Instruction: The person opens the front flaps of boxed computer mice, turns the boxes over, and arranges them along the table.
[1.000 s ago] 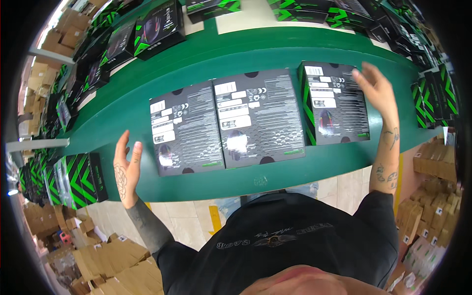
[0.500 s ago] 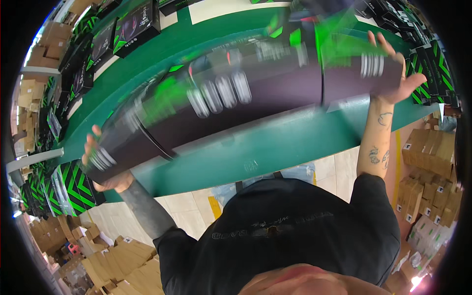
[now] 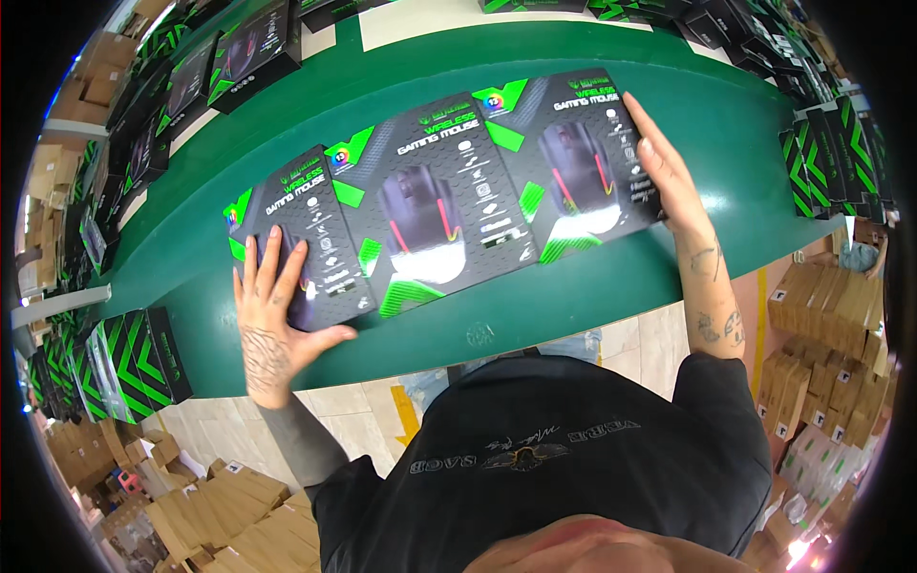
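Observation:
Three black-and-green computer mouse boxes lie side by side on the green table (image 3: 564,310), their printed fronts facing up. The left box (image 3: 330,272) is under my left hand (image 3: 272,334), whose fingers are spread over its lower left part, thumb out beside the near edge. The middle box (image 3: 430,201) touches both neighbours, and no hand is on it. Along the outer side of the right box (image 3: 573,158) lies my right hand (image 3: 666,172), fingers stretched out and pressed against its edge. Each front pictures a dark mouse; my left hand partly covers one.
More mouse boxes (image 3: 253,57) stand in a curved row along the far left. Striped green-and-black boxes (image 3: 138,363) are stacked at the table's left end, with similar boxes (image 3: 831,158) at the right. Brown cartons (image 3: 224,520) fill the floor at lower left, and other cartons (image 3: 826,315) stand at right.
The row of boxes, tilted with its sides toward me and gripped at both ends, has gone down flat on the table, fronts up. My left hand has opened over the left box; my right hand has loosened.

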A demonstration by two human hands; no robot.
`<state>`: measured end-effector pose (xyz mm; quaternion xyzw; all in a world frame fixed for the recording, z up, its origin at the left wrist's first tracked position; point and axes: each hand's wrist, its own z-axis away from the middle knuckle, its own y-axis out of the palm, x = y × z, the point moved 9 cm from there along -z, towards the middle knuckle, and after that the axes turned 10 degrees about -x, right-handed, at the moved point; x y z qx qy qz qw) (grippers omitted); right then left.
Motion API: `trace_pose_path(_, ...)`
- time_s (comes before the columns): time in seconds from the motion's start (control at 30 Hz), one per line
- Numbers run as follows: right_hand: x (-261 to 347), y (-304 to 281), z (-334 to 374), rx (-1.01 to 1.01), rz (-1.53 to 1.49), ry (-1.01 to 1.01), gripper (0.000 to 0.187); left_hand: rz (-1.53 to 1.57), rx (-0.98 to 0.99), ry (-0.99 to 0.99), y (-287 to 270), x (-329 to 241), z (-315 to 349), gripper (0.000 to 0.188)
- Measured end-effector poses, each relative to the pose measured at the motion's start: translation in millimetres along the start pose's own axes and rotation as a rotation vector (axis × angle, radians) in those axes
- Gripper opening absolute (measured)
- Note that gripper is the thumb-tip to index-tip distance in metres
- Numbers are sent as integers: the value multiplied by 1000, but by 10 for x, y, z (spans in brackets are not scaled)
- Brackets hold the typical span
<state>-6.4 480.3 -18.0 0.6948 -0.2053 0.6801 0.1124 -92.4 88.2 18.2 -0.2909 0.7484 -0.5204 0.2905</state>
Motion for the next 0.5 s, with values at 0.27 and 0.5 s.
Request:
trace_pose_path(0.27, 813, 250, 211, 100, -48, -275, 74, 119, 49, 213, 59, -884, -164, 96)
trace_pose_path(0.5, 1099, 829, -349, 574, -72, -505, 99, 294, 0, -3, 240, -914, -276, 95)
